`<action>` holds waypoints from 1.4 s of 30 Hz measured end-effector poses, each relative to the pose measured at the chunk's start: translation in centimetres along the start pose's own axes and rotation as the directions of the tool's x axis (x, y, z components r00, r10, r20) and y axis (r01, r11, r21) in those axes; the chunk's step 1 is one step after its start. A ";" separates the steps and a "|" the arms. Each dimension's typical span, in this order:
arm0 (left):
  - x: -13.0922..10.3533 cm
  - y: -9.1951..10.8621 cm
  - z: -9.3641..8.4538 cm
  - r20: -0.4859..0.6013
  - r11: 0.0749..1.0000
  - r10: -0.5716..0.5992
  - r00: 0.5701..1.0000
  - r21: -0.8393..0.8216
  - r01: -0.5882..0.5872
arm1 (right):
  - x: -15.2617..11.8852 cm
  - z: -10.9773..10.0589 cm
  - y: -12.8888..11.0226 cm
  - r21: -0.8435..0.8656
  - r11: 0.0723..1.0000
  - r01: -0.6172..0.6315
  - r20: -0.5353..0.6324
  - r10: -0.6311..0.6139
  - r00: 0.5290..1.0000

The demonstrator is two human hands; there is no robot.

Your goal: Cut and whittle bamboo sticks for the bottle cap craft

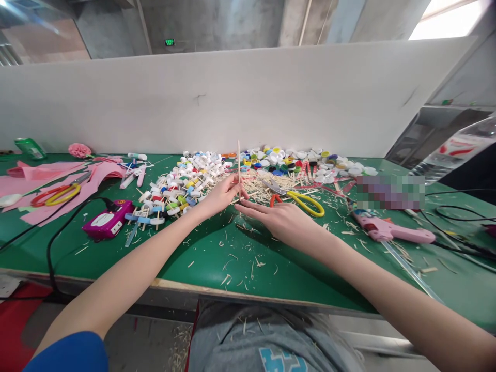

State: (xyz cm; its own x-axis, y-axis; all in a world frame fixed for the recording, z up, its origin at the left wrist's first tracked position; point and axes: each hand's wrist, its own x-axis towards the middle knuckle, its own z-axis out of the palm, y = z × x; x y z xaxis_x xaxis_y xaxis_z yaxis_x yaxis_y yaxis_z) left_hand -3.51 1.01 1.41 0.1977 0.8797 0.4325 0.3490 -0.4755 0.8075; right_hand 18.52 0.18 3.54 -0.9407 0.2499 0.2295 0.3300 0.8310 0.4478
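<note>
My left hand (225, 192) pinches a thin wooden stick (239, 160) that stands upright above the bench. Close beside the stick's lower end is my right hand (277, 217), its fingers stretched out to the left; whether they touch the stick I cannot tell. Scissors (306, 201) with yellow and red handles lie just beyond the right hand. Behind both hands spreads a heap of loose wooden sticks (287, 182). To the left is a pile of bottle caps with short sticks attached (174, 194), and loose bottle caps (298, 159) lie along the back.
A pink glue gun (391, 230) rests at right, near a clear bottle (461, 147). A purple power adapter (108, 219) with black cables sits at left. Beyond it lie another pair of scissors (58, 195), pink sheets (104, 178) and a green can (30, 149). Wood shavings litter the green bench (186, 263).
</note>
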 end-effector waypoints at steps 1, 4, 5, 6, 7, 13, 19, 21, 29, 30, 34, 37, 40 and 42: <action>0.0 0.0 0.0 -0.001 1.000 0.001 1.000 -0.009 -0.001 | 0.0 0.0 0.0 -0.005 1.000 0.003 0.003 -0.003 1.000; 0.0 0.0 0.1 -0.002 1.000 -0.004 1.000 -0.021 0.004 | 0.1 0.1 -0.1 -0.028 0.999 0.017 0.002 -0.017 1.000; 0.0 0.2 0.1 -0.002 1.000 -0.005 1.000 -0.016 0.005 | 0.0 0.1 -0.1 -0.035 0.999 0.021 0.003 -0.021 1.000; 0.0 0.3 0.2 -0.003 1.000 -0.005 1.000 -0.012 0.005 | 0.0 0.1 -0.1 -0.041 0.999 0.026 0.004 -0.026 1.000; 0.0 0.4 0.3 -0.002 1.000 -0.004 1.000 -0.009 0.004 | -0.1 0.1 -0.2 -0.047 0.998 0.031 0.006 -0.031 1.000; 0.1 0.5 0.6 0.015 1.000 0.000 1.000 -0.028 0.001 | -0.2 0.1 -0.4 -0.059 0.997 0.057 0.002 -0.057 0.998; 0.1 0.5 0.7 0.006 0.999 -0.009 1.000 -0.042 0.009 | -0.1 0.2 -0.5 -0.081 0.994 0.076 -0.002 -0.076 0.997; 0.1 0.6 0.8 0.005 0.999 -0.014 1.000 -0.037 0.014 | -0.2 0.1 -0.6 -0.066 0.995 0.079 -0.013 -0.080 0.997; -0.1 0.3 0.5 -0.027 0.996 -0.049 0.998 -0.081 0.046 | -0.7 0.4 -0.2 0.130 0.985 0.115 -0.018 -0.114 0.993; -0.1 0.2 0.4 -0.027 0.995 -0.051 0.998 -0.083 0.049 | -0.7 0.4 -0.1 0.163 0.981 0.104 -0.028 -0.101 0.994; -0.1 0.1 0.3 -0.020 0.999 -0.029 0.999 -0.046 0.028 | -0.4 0.2 0.2 0.150 0.986 0.075 -0.043 -0.070 0.997; -0.1 0.2 0.3 -0.025 1.000 -0.014 1.000 0.004 0.014 | 0.0 0.5 0.2 0.054 0.996 0.066 -0.035 -0.064 0.997; -0.1 0.2 0.3 -0.025 1.000 -0.009 1.000 0.025 0.010 | 0.4 0.8 0.3 0.014 0.996 0.094 -0.027 -0.093 0.995; -0.1 0.1 0.2 -0.029 1.000 -0.017 0.999 0.013 0.017 | 0.6 0.9 0.4 0.007 0.993 0.116 -0.015 -0.115 0.993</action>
State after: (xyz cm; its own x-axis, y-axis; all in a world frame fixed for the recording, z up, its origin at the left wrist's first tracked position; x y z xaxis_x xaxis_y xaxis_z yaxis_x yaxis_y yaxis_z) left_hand -3.28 0.89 1.34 0.1654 0.8875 0.4302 0.3645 -0.4603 0.8095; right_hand 17.97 1.10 3.08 -0.9712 0.1446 0.1896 0.2186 0.8577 0.4654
